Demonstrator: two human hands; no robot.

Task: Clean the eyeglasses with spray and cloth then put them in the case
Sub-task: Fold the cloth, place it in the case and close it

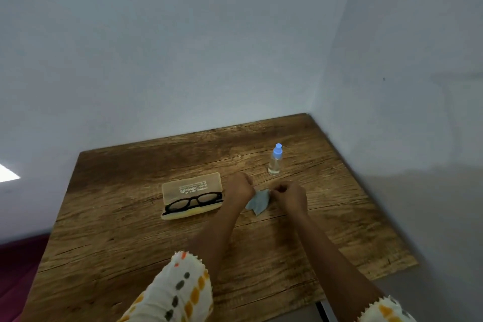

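Observation:
Black-framed eyeglasses [194,202] lie in the open, translucent yellowish case [192,185], whose lid is tipped back toward the wall. Just right of the case, a grey-blue cloth [257,202] hangs crumpled between my two hands, close above the wooden table. My left hand [239,187] pinches the cloth's left edge with its fingers closed. My right hand [288,195] pinches its upper right edge. A small clear spray bottle [275,161] with a blue cap stands upright behind my hands.
The wooden table [130,243] fits into a corner of pale walls at the back and right. Its left edge drops off to a dark red floor [15,264]. My patterned sleeves lie over the table's near edge.

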